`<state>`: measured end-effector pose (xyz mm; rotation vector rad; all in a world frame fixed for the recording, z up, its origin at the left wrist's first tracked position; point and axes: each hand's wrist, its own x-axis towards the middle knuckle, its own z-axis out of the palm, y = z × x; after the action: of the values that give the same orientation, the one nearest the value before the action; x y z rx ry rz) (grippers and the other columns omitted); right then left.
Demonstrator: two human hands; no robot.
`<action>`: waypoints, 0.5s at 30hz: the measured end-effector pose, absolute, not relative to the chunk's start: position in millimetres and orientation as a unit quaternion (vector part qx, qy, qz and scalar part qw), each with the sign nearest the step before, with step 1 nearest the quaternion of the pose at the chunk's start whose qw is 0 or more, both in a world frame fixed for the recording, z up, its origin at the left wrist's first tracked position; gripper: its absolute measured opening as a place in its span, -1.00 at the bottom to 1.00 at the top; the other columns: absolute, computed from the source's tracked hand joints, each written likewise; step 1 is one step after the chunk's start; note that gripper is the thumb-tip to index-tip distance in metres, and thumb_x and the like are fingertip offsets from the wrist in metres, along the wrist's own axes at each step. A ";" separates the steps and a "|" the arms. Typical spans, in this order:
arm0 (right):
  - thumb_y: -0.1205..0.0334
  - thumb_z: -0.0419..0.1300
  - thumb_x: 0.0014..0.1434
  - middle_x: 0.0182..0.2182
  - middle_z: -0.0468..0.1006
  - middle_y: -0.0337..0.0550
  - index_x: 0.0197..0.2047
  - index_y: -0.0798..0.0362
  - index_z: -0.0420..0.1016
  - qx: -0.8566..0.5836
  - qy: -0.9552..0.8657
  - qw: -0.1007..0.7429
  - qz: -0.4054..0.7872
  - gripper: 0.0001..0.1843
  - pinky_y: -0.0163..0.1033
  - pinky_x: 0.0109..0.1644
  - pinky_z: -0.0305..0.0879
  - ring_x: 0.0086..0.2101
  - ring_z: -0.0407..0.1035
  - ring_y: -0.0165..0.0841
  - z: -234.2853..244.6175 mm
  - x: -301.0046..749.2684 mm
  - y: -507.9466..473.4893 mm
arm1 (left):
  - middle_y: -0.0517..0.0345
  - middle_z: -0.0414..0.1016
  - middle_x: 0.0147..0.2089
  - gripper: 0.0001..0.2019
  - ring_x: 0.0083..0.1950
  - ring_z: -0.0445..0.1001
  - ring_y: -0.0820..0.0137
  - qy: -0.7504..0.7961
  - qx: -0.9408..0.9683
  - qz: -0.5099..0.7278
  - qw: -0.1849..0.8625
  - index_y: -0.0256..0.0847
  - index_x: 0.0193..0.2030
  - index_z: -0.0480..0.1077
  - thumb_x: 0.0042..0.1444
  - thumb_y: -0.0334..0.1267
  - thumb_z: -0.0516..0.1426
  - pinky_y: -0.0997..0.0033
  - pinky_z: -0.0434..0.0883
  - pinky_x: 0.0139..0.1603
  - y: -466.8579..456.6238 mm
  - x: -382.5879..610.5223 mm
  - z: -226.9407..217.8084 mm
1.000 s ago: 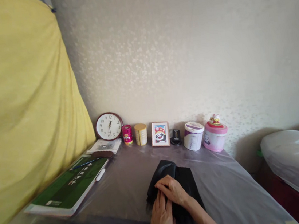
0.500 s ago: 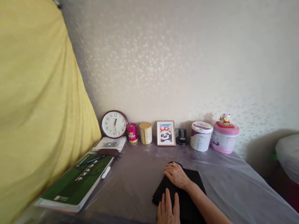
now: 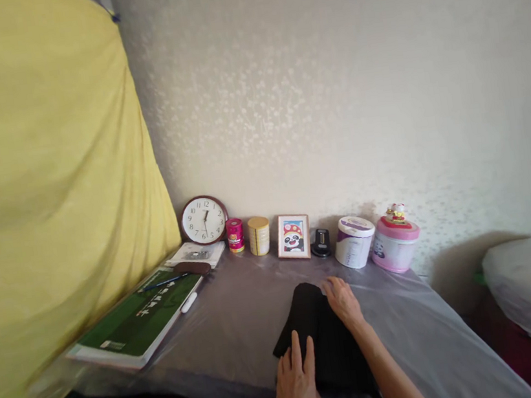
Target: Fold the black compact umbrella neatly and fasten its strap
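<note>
A folded black cloth (image 3: 332,343) lies on the table near its front edge, its far end rounded by a fold. My left hand (image 3: 296,378) rests on the cloth's near left part, with the fingers stretched out and apart. At the far right edge of the cloth is my right hand (image 3: 344,303). Its fingers are slightly bent, touching the cloth beside the fold, and nothing shows gripped in them. My right forearm covers part of the cloth's right side.
Along the wall stand a clock (image 3: 204,220), a pink tin (image 3: 235,235), a yellow can (image 3: 259,236), a framed panda picture (image 3: 293,237), a black device (image 3: 321,243), a white tub (image 3: 355,243) and a pink tub (image 3: 395,247). A green book (image 3: 135,320) lies left.
My right hand has moved right, from the top of the black cloth to its right edge. The cloth's rounded far end is now uncovered. My left hand has stayed almost in place.
</note>
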<state>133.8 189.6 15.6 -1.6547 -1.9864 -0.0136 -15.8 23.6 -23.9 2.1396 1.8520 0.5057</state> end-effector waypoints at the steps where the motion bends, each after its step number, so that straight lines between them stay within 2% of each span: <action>1: 0.22 -0.08 0.20 -0.10 0.47 0.10 -0.06 0.16 0.37 -0.628 -0.721 0.293 -0.008 -0.66 -0.13 0.08 0.11 -0.05 0.32 -0.19 13.8 147.8 182.6 | -0.04 -0.38 0.38 -0.19 0.28 0.06 0.06 0.642 0.736 0.171 0.129 -0.08 0.30 -0.25 -0.13 -0.43 -0.02 0.04 0.10 0.20 21.2 -15.4 -19.2; 4: 0.14 -0.05 0.16 -0.24 0.54 0.01 -0.18 0.05 0.42 -0.652 -0.684 0.325 0.037 -0.71 -0.18 -0.06 0.22 -0.18 0.41 -0.21 4.3 183.8 157.5 | -0.03 -0.35 0.38 -0.22 0.29 0.05 0.10 0.648 0.736 0.154 0.120 -0.12 0.30 -0.25 -0.11 -0.48 -0.08 0.07 0.09 0.21 16.2 -14.1 -6.3; 8: 0.00 -0.02 0.11 -0.35 0.57 -0.07 -0.26 0.00 0.46 -0.651 -0.652 0.348 0.175 -0.67 -0.22 -0.26 0.29 -0.31 0.46 -0.21 -8.7 199.3 125.7 | -0.04 -0.31 0.37 -0.23 0.30 0.03 0.11 0.659 0.730 0.141 0.115 -0.18 0.31 -0.27 -0.10 -0.48 -0.09 0.09 0.08 0.22 14.8 -13.2 -1.7; 12: -0.13 0.02 0.03 -0.49 0.53 -0.13 -0.33 0.01 0.47 -0.643 -0.625 0.371 0.240 -0.60 -0.26 -0.47 0.26 -0.45 0.44 -0.23 -12.4 186.0 106.8 | -0.01 -0.31 0.38 -0.23 0.31 0.00 0.13 0.655 0.730 0.166 0.097 -0.21 0.31 -0.32 -0.08 -0.46 -0.09 0.10 0.07 0.24 15.9 -13.8 -9.6; 15: -0.14 0.05 -0.03 -0.58 0.46 -0.20 -0.41 0.01 0.45 -0.637 -0.607 0.393 0.266 -0.61 -0.28 -0.59 0.18 -0.57 0.36 -0.29 -10.9 176.8 102.8 | -0.01 -0.33 0.38 -0.22 0.31 -0.01 0.13 0.655 0.733 0.160 0.093 -0.24 0.31 -0.33 -0.09 -0.45 -0.09 0.10 0.08 0.24 15.6 -13.7 -9.4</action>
<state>176.8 102.8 -10.9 -1.6170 -1.5412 0.6762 -13.7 15.6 -9.4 2.1762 1.9436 0.4739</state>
